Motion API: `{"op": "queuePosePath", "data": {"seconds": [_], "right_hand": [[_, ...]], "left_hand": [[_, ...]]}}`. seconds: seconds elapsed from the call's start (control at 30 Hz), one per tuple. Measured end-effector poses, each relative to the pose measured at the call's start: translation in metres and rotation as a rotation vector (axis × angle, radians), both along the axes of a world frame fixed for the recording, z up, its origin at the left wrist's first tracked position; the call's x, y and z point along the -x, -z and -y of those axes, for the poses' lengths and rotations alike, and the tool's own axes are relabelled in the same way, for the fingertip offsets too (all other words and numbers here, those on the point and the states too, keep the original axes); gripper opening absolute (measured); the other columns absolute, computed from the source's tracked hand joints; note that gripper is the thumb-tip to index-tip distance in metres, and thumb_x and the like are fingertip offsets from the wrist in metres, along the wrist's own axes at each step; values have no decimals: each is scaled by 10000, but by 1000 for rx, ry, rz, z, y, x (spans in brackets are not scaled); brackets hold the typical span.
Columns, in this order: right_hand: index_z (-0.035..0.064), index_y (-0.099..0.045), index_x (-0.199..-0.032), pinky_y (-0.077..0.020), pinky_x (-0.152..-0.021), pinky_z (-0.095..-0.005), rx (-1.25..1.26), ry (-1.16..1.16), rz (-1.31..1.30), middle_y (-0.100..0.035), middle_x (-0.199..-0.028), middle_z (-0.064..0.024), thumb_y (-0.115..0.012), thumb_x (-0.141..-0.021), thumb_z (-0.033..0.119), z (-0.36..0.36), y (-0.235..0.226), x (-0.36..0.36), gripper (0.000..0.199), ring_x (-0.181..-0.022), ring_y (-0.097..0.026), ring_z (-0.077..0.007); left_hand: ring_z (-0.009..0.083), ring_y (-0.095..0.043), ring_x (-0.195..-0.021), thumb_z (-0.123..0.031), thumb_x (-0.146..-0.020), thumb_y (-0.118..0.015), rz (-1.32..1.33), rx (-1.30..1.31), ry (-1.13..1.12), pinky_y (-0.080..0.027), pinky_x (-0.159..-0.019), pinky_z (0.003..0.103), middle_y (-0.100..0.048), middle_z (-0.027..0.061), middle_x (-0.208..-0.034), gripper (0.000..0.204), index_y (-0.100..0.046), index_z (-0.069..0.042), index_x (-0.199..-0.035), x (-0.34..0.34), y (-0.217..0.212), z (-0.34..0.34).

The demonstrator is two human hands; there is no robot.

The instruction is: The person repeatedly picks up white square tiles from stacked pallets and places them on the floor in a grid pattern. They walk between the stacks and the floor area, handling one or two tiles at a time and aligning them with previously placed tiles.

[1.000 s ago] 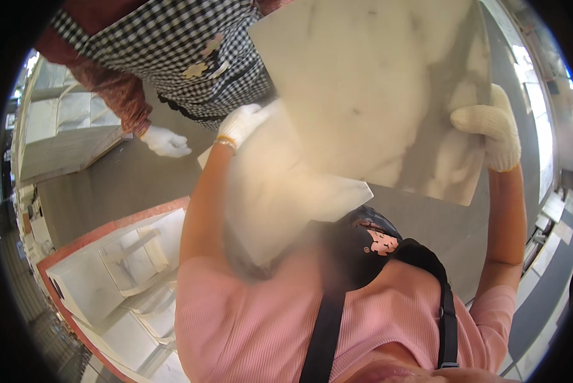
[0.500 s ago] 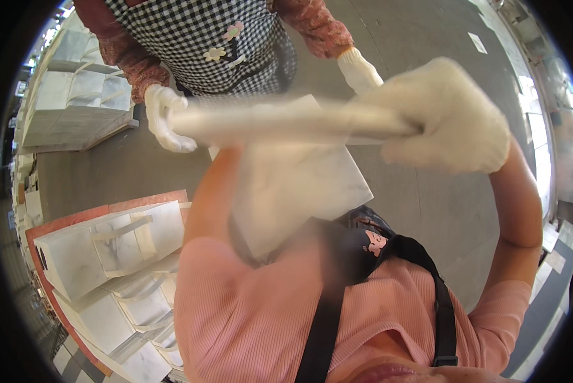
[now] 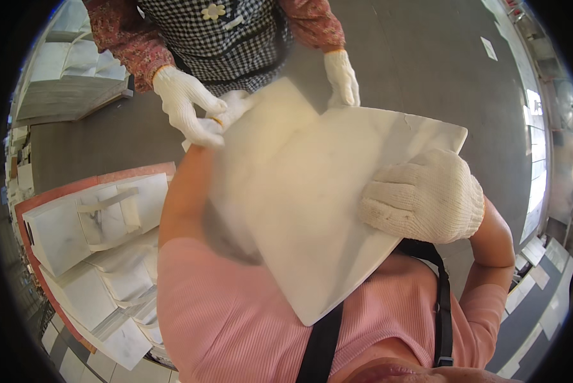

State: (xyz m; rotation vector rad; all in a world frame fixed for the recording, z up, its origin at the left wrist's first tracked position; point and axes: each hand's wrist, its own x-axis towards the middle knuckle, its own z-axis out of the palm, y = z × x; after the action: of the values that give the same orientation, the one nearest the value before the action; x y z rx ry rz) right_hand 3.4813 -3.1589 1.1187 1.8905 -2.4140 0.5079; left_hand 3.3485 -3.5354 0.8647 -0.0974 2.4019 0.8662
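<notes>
Two white marble-patterned slabs seem to overlap before my chest; the nearer slab (image 3: 337, 185) is tilted, its far edge chipped, and the other slab's corner (image 3: 283, 96) shows behind it. My right hand (image 3: 424, 195), in a white knit glove, grips the right edge, fingers together across the face and thumb hidden. At the far left edge my gloved left hand (image 3: 232, 110) holds on, partly covered. Just over it is a co-worker's gloved hand (image 3: 187, 102), touching or nearly touching my wrist. The co-worker's other gloved hand (image 3: 342, 80) is at the slabs' far edge.
The co-worker in a checked apron (image 3: 223, 51) stands opposite, close to the slabs. At left, strapped slab stacks (image 3: 101, 217) stand within a reddish border (image 3: 95, 180). Another stack (image 3: 69, 83) is farther left. Grey floor (image 3: 420, 70) lies beyond.
The slab seen nearly edge-on has tipped, so its broad face now shows. My right hand came down and nearer; the co-worker's left-side hand moved from the slab's end onto my left wrist area.
</notes>
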Motion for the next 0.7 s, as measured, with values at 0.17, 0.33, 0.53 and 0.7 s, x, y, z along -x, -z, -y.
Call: {"op": "queuePosePath", "data": {"seconds": [0.17,0.33,0.53,0.7], "right_hand": [[112,-736,-1011,-569,-601,-349,-50,-7,-26,-736,-1001,-41,-704,-665,181,5,-4,-16,354,-833,-743,-223],[93,-710,-934,-550,-552,-331,-109,42,14,-714,-949,-38,-697,-622,192,19,-14,-24,327,-796,-730,-205],[94,-700,-903,-542,-534,-323,-38,97,-10,-703,-915,-42,-682,-590,197,17,-4,-34,330,-784,-728,-219],[30,-742,-1115,-604,-735,-415,-30,161,67,-745,-1090,-116,-669,-633,213,10,7,-45,521,-900,-742,-299]], "left_hand": [[292,-664,-1175,-660,-939,-568,29,143,43,-466,-1053,403,-696,143,-1316,776,-636,-19,-1371,-4,-6,2],[301,-655,-1177,-662,-927,-576,-27,186,42,-462,-1063,407,-705,150,-1295,759,-661,-29,-1338,1,-1,-1],[382,-606,-1284,-703,-898,-556,8,199,88,-420,-1118,456,-672,211,-1349,804,-666,-43,-1343,15,-6,-5],[337,-708,-996,-652,-893,-582,-98,150,93,-516,-899,426,-747,220,-1051,704,-743,6,-1082,13,-21,-11]]}}
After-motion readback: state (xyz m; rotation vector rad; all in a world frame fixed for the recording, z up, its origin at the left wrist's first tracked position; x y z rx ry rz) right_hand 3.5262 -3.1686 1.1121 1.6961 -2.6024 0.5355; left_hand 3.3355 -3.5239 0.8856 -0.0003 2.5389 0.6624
